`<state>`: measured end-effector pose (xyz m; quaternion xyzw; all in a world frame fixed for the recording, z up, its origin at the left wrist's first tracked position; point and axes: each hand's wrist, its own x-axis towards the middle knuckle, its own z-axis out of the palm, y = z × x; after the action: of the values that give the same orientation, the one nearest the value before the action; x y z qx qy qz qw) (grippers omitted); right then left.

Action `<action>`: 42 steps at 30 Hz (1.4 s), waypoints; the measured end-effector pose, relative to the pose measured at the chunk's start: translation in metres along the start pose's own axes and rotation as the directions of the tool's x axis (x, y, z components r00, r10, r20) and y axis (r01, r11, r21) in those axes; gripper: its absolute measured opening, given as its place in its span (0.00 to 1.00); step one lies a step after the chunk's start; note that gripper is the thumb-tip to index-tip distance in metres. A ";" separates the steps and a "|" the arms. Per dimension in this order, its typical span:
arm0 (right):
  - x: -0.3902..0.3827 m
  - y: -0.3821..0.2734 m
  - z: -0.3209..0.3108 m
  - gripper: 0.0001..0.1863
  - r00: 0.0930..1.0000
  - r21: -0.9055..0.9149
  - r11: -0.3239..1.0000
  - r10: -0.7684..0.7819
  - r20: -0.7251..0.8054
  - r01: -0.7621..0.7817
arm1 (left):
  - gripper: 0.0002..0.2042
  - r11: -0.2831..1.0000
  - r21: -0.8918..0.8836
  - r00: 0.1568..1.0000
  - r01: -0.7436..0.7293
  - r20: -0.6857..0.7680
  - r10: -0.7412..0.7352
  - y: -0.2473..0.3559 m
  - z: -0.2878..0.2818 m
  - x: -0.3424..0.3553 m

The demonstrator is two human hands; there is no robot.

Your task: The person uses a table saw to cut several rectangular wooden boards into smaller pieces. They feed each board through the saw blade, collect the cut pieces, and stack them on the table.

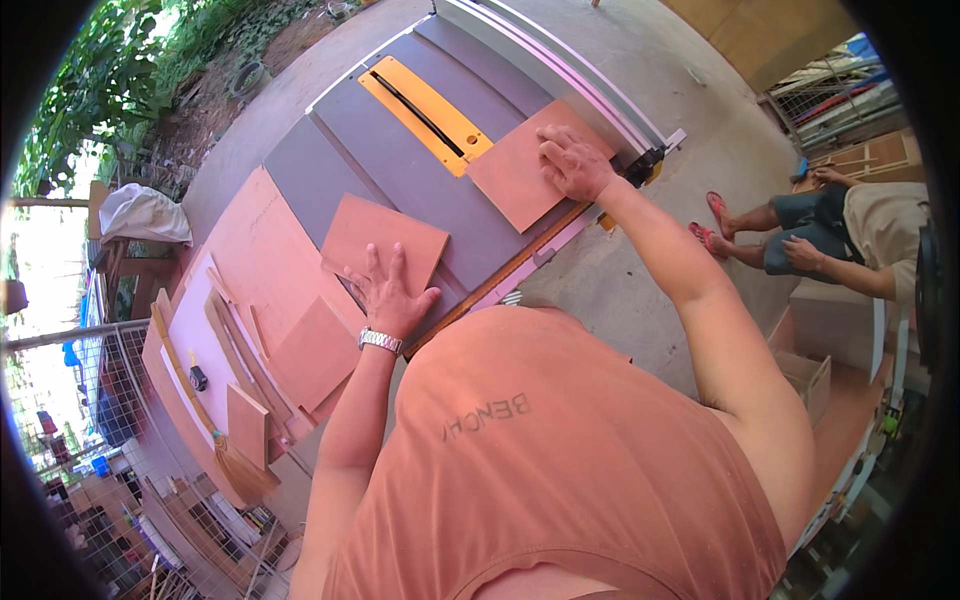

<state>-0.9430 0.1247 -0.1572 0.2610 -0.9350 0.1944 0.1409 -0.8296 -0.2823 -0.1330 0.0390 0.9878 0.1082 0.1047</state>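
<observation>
Fingers spread, my left hand point(392, 295) rests on the near edge of a square reddish-brown wood panel point(378, 232). That panel lies on the left part of a grey table saw top point(325, 165). My right hand point(575, 165) lies on a second panel point(515, 172) of similar size, its fingers loosely bent on the upper face. This second panel sits against the saw's fence point(590, 95) and touches the near end of the yellow throat plate point(420, 112). A dark slot runs along the plate; whether a blade stands in it I cannot tell.
To the left, a work surface point(235, 235) carries another panel point(318, 350), thin wood strips point(235, 335) and a broom point(240, 465). A wire mesh fence point(90, 400) borders it. At the right sits another person point(830, 230) in red sandals, beyond the saw.
</observation>
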 end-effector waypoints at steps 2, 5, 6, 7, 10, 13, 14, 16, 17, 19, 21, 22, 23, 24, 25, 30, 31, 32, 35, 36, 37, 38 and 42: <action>0.000 -0.001 0.000 0.20 0.998 -0.024 0.999 0.040 0.046 -0.039 | 0.49 0.999 0.020 1.000 -0.026 0.016 0.026 -0.003 0.002 0.003; 0.000 0.000 -0.001 0.26 0.997 -0.043 0.998 0.038 0.067 -0.035 | 0.47 0.997 0.002 0.997 -0.078 -0.020 0.078 0.000 0.004 0.005; 0.000 0.000 -0.001 0.26 0.997 -0.037 0.999 0.039 0.068 -0.037 | 0.46 0.997 -0.026 0.997 -0.075 0.009 0.075 0.000 0.005 0.006; -0.001 -0.001 -0.002 0.25 0.997 -0.030 0.999 0.038 0.069 -0.036 | 0.46 0.996 -0.025 0.996 -0.090 0.000 0.090 0.000 0.005 0.006; 0.000 -0.003 -0.002 0.25 0.991 -0.044 0.997 0.063 0.120 -0.058 | 0.44 0.980 -0.012 0.980 -0.200 -0.010 0.199 -0.011 0.005 0.005; 0.001 -0.007 -0.002 0.25 0.981 -0.090 0.992 0.098 0.166 -0.084 | 0.42 0.959 -0.013 0.959 -0.282 -0.018 0.281 -0.029 0.004 0.002; 0.001 -0.008 -0.002 0.26 0.978 -0.109 0.990 0.110 0.177 -0.091 | 0.41 0.954 -0.018 0.954 -0.300 -0.024 0.300 -0.034 0.004 0.002; 0.001 -0.009 -0.003 0.27 0.976 -0.108 0.988 0.127 0.179 -0.109 | 0.46 0.986 -0.139 0.990 -0.092 -0.116 0.076 -0.044 0.000 0.011; 0.001 -0.009 -0.003 0.27 0.973 -0.105 0.987 0.138 0.183 -0.121 | 0.48 0.982 -0.185 0.990 0.034 -0.132 -0.059 -0.049 -0.003 0.018; 0.001 -0.009 -0.003 0.27 0.979 -0.099 0.989 0.123 0.160 -0.109 | 0.52 0.951 -0.132 0.948 0.279 -0.120 -0.295 -0.052 -0.009 0.039; 0.003 -0.008 -0.002 0.27 0.983 -0.098 0.990 0.115 0.146 -0.102 | 0.53 0.928 -0.065 0.927 0.368 -0.057 -0.371 -0.054 -0.017 0.057; 0.003 -0.008 -0.002 0.27 0.982 -0.102 0.989 0.117 0.147 -0.103 | 0.56 0.932 -0.083 0.935 0.353 -0.009 -0.354 -0.052 -0.019 0.061; 0.003 -0.008 -0.001 0.28 0.982 -0.109 0.988 0.120 0.146 -0.105 | 0.56 0.951 -0.086 0.954 0.298 0.002 -0.299 -0.049 -0.020 0.062; 0.004 -0.007 -0.001 0.28 0.983 -0.117 0.988 0.117 0.142 -0.100 | 0.57 0.967 -0.082 0.970 0.242 0.015 -0.242 -0.046 -0.020 0.064; 0.004 -0.008 -0.001 0.28 0.984 -0.127 0.987 0.115 0.136 -0.098 | 0.57 0.981 -0.066 0.983 0.183 0.011 -0.183 -0.041 -0.019 0.063; 0.004 -0.008 -0.001 0.27 0.984 -0.122 0.986 0.129 0.126 -0.114 | 0.57 0.995 -0.048 0.995 0.087 -0.046 -0.089 -0.008 0.002 0.062; 0.004 -0.008 -0.001 0.27 0.985 -0.118 0.986 0.129 0.118 -0.115 | 0.57 0.996 -0.045 0.995 0.078 -0.058 -0.081 -0.005 0.005 0.062; 0.004 -0.008 -0.001 0.27 0.985 -0.113 0.987 0.131 0.113 -0.118 | 0.56 0.994 -0.090 0.995 0.068 -0.062 -0.074 -0.002 0.009 0.061; 0.007 -0.007 0.000 0.27 0.983 -0.122 0.986 0.131 0.127 -0.116 | 0.56 0.990 -0.141 0.998 0.004 -0.063 -0.013 0.004 0.014 0.052; 0.008 -0.007 0.001 0.27 0.983 -0.127 0.985 0.130 0.130 -0.114 | 0.56 0.991 -0.121 0.997 -0.048 -0.060 0.041 0.006 0.015 0.043; 0.008 -0.007 0.001 0.27 0.983 -0.132 0.985 0.129 0.134 -0.111 | 0.56 0.991 -0.098 0.995 -0.091 -0.041 0.087 0.008 0.016 0.034; 0.009 -0.006 0.001 0.27 0.981 -0.142 0.983 0.134 0.140 -0.114 | 0.59 0.984 -0.109 0.990 -0.144 -0.020 0.142 0.009 0.015 0.025; 0.010 -0.006 0.002 0.28 0.978 -0.119 0.984 0.147 0.145 -0.130 | 0.62 0.973 -0.012 0.972 -0.229 0.055 0.229 0.019 0.015 0.002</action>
<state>-0.9482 0.1146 -0.1536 0.2013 -0.9682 0.1319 0.0685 -0.8272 -0.2610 -0.1433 0.1552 0.9732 0.1210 0.1190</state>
